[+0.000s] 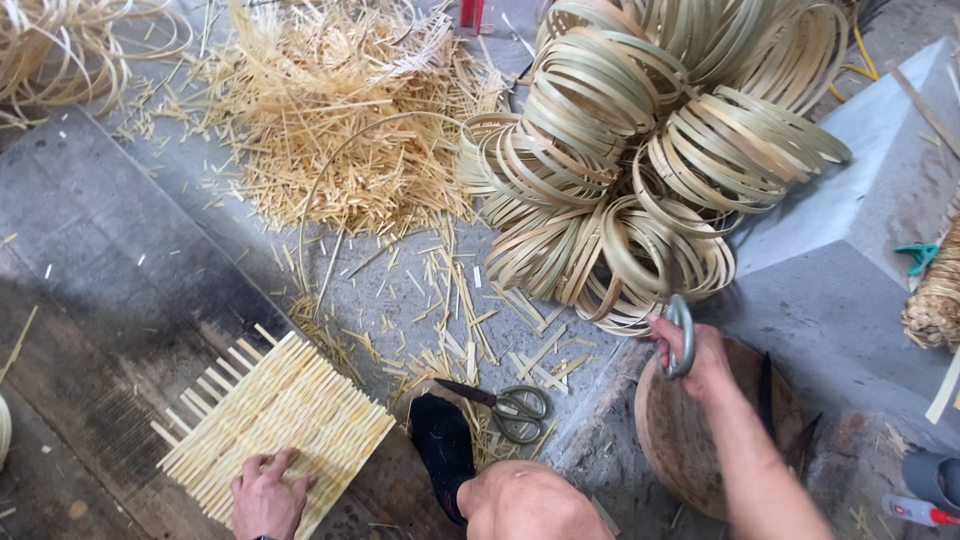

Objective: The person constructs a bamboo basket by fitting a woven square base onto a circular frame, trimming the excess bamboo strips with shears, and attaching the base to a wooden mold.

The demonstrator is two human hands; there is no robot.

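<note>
My left hand [268, 492] lies flat, fingers spread, on a woven mat of pale bamboo strips [275, 412] at the lower left of the floor. Raised over a round wooden block [662, 432], my right hand [693, 352] is closed on a grey metal ring-shaped handle [681, 335], close to a big pile of coiled bamboo strip hoops [650, 150]. The rest of that tool is hidden. A pair of scissors [505, 404] lies on the floor between my hands. My knee [525, 502] and black shoe [442, 448] are at the bottom centre.
A heap of cut bamboo slivers [340, 120] covers the upper middle of the floor, and loose bits are scattered down to the scissors. More coils [60, 45] sit at the top left. A grey concrete ledge [880, 170] rises on the right, by a woven bundle [935, 295].
</note>
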